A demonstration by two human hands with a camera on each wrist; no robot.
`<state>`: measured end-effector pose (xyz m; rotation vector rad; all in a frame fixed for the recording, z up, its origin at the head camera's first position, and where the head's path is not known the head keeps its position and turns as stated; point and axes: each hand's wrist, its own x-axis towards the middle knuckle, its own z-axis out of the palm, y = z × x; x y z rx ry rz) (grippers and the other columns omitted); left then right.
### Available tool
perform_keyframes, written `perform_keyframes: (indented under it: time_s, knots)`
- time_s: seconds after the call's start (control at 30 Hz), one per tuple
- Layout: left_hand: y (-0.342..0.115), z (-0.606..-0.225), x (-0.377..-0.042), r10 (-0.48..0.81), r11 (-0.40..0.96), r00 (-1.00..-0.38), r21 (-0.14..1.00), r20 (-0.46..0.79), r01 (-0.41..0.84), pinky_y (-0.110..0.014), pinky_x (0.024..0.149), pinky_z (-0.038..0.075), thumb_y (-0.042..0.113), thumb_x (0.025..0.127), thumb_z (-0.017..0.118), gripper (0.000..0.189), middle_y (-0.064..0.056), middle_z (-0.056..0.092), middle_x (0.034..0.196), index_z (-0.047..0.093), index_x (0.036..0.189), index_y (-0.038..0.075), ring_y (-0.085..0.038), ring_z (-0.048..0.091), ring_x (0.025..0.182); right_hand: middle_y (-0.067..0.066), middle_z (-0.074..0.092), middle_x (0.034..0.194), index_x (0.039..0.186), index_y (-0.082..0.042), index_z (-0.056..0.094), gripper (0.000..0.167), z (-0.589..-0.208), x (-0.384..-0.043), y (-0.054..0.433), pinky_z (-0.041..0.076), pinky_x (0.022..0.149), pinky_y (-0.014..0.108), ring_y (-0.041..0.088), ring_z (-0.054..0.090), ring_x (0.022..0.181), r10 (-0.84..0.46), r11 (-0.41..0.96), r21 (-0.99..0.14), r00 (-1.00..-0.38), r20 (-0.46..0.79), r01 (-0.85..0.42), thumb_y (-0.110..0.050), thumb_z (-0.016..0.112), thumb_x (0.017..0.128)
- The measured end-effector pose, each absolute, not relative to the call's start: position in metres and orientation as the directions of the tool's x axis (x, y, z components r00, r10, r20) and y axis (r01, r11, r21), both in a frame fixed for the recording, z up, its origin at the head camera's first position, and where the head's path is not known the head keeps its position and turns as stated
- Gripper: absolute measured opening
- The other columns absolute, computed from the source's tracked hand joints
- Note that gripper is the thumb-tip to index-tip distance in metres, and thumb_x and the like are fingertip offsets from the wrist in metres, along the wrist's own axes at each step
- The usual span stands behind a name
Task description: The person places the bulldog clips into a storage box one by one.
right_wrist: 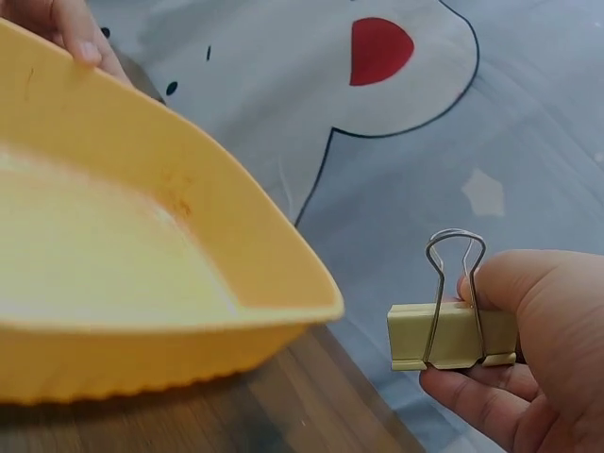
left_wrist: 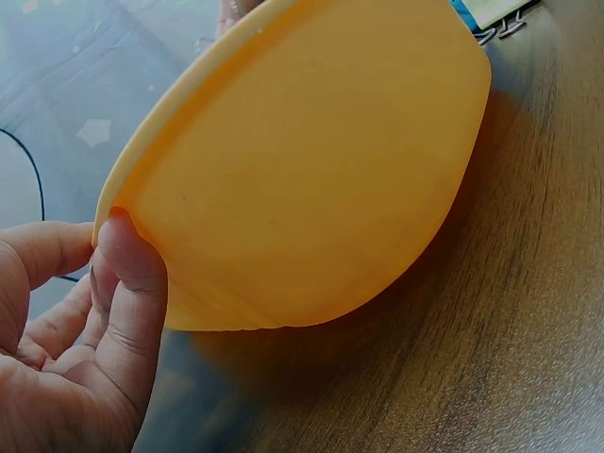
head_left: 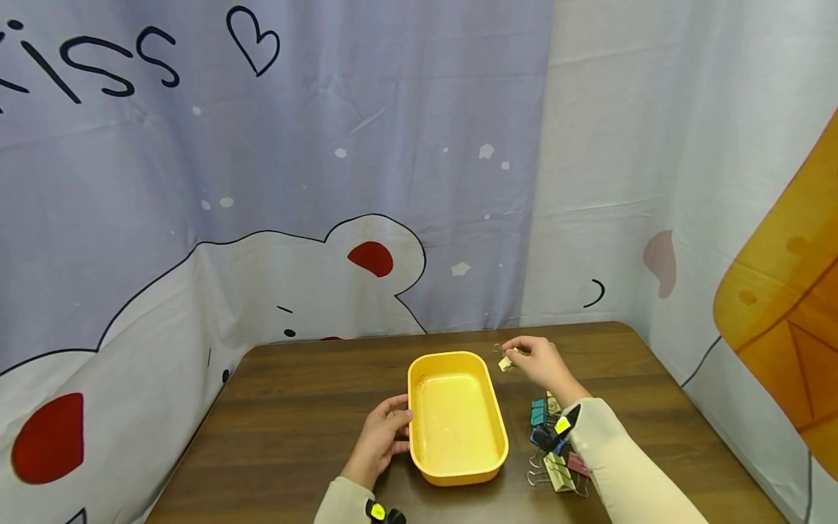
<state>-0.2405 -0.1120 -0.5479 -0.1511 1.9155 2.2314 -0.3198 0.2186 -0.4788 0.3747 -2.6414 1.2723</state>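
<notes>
My left hand [head_left: 382, 435] grips the left rim of a yellow rectangular tub [head_left: 458, 422], its thumb and fingers pinching the wall in the left wrist view. Inside, the tub's bare floor shows. Beyond the tub's far right corner, my right hand [head_left: 540, 360] pinches a pale yellow binder clip [right_wrist: 444, 335] by its end, held above the table. The clip's wire handle points upward in the right wrist view. Under my right forearm lies a pile of binder clips: a teal clip [head_left: 538, 413], a yellow clip [head_left: 559, 471] and a red clip [head_left: 578, 464], with others partly hidden by the sleeve.
The brown wooden table [head_left: 301, 407] ends at a printed curtain [head_left: 366, 145] along the back. A dark cable [head_left: 702, 362] hangs beyond the table's right edge.
</notes>
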Motion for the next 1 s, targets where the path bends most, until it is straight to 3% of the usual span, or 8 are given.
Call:
perform_keyframes:
  time_s: [0.27, 0.83, 1.0]
  knots:
    - [-0.112, -0.547, -0.240, 0.078, -0.141, -0.976, 0.967, -0.204, -0.214, -0.029, 0.054, 0.059, 0.013, 0.099, 0.062, 0.049, -0.012, 0.061, 0.096, 0.048, 0.144, 0.001, -0.013, 0.056, 0.067, 0.005, 0.075, 0.099, 0.107, -0.006, 0.076, 0.016, -0.480, -0.326, 0.195, 0.056, 0.070, 0.031, 0.015, 0.066, 0.082, -0.161, 0.547, -0.787, -0.959, 0.235, -0.285, -0.014, 0.066, 0.098]
    - [-0.111, -0.546, -0.241, 0.084, -0.139, -0.974, 0.966, -0.209, -0.219, -0.028, 0.053, 0.058, 0.016, 0.099, 0.064, 0.050, -0.011, 0.061, 0.099, 0.048, 0.144, 0.003, -0.013, 0.056, 0.068, 0.005, 0.073, 0.095, 0.104, -0.005, 0.076, 0.014, -0.486, -0.333, 0.146, 0.053, 0.067, 0.027, 0.015, 0.062, 0.077, -0.165, 0.473, -0.841, -0.964, 0.209, -0.263, -0.012, 0.067, 0.097]
    - [-0.112, -0.547, -0.242, 0.084, -0.138, -0.974, 0.965, -0.211, -0.221, -0.028, 0.054, 0.058, 0.016, 0.098, 0.065, 0.051, -0.010, 0.061, 0.099, 0.048, 0.144, 0.004, -0.013, 0.056, 0.068, 0.007, 0.073, 0.096, 0.104, -0.002, 0.076, 0.014, -0.490, -0.337, 0.130, 0.058, 0.072, 0.032, 0.016, 0.065, 0.080, -0.142, 0.401, -0.888, -0.973, 0.182, -0.225, -0.009, 0.067, 0.096]
